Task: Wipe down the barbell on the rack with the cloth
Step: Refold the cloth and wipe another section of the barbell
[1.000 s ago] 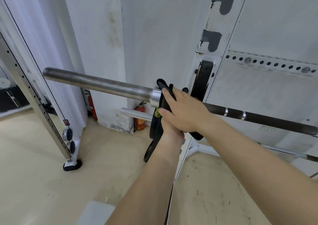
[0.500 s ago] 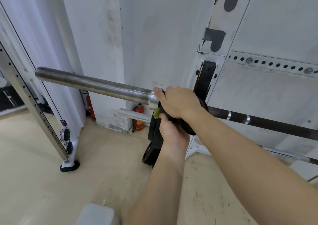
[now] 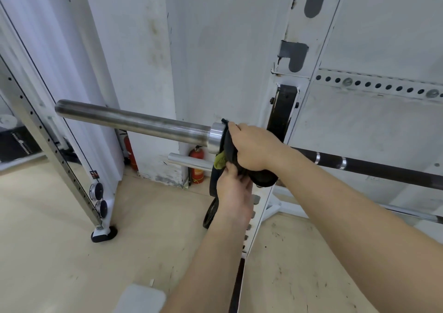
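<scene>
Nearest, the left hand (image 3: pixel 233 190) pinches the hanging tail of the dark cloth (image 3: pixel 230 149) from below; above it, the right hand (image 3: pixel 253 148) is closed, wrapping the cloth round the barbell (image 3: pixel 134 121) beside its collar. Beyond, the sleeve runs leftward; the dark shaft runs off rightward across the rack (image 3: pixel 285 111).

Pretty clearly a gym, kind of a worn one. There's a long steel barbell with a thick chrome sleeve (image 3: pixel 134 121) sitting on a chipped white-painted metal rack upright (image 3: pixel 291 77) with grey hook cutouts, plus a white crossbeam full of adjustment holes (image 3: pixel 374 86). A small black weight plate (image 3: pixel 209 214) leans near the rack's foot on a scuffed pale wooden floor (image 3: pixel 52 252), and a red fire extinguisher (image 3: pixel 197 166) stands by the wall.
</scene>
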Motion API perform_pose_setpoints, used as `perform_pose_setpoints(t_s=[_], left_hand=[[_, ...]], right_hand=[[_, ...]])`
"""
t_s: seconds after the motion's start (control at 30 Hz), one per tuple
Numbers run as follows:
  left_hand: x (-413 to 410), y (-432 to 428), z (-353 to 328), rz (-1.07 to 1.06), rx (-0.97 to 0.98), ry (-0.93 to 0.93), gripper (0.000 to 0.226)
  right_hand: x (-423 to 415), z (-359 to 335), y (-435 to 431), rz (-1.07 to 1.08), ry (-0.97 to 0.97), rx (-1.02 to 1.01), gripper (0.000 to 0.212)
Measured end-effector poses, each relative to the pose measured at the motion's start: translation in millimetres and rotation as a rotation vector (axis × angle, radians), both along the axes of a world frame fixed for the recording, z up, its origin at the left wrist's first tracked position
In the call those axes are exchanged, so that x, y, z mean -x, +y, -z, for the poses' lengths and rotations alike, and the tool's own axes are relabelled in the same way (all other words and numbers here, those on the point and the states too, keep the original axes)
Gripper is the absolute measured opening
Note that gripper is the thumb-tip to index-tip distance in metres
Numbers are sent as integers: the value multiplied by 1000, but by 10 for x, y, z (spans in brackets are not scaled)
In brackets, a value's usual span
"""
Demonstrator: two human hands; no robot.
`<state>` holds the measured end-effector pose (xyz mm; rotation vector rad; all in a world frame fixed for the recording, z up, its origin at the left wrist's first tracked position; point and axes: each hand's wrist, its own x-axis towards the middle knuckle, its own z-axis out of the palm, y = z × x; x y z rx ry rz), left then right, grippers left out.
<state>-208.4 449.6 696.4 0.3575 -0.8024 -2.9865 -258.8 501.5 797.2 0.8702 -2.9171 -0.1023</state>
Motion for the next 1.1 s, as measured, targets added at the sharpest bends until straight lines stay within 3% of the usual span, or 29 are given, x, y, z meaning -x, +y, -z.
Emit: perform_pose_setpoints(t_s=[0.07, 0.2, 0.3, 0.4, 0.47, 0.5, 0.57, 0.67, 0.77, 0.9, 1.03, 1.1], left_hand=[[0, -67, -20, -12, -13, 9, 37], [176, 67, -260, 6, -259, -48, 39], [194, 175, -299, 4, -305, -75, 40], [158, 165, -232, -34, -248, -68, 40], [133, 120, -216, -80, -152, -64, 37], [84, 87, -241, -97, -65, -81, 35], [-30, 35, -327, -129, 148, -121, 29], [-154, 52, -528, -307, 572, -65, 23], [-118, 194, -709, -492, 1155, 138, 27], [102, 542, -769, -316, 1930, 226, 41], [141, 1035, -608, -387, 2430, 400, 46], [130, 1219, -618, -404, 2490, 507, 47]], right_hand=[[-9, 9, 54, 4, 10, 10, 67], [-246, -44, 164, 35, 262, -116, 33], [-461, -48, 267, 90, 375, -144, 17], [-417, 76, 245, 78, 342, 1, 29], [-297, 94, 205, 0, 150, 129, 53], [-241, 67, 204, -13, 62, 184, 57], [-157, 3, 264, -14, 24, 250, 42], [-253, 15, 501, 39, 259, 239, 18], [-380, 104, 964, 177, 409, 286, 28], [-458, 211, 1818, 301, 550, 252, 40], [-535, 255, 2580, 462, 526, 113, 50], [-593, 286, 2857, 558, 492, 67, 56]])
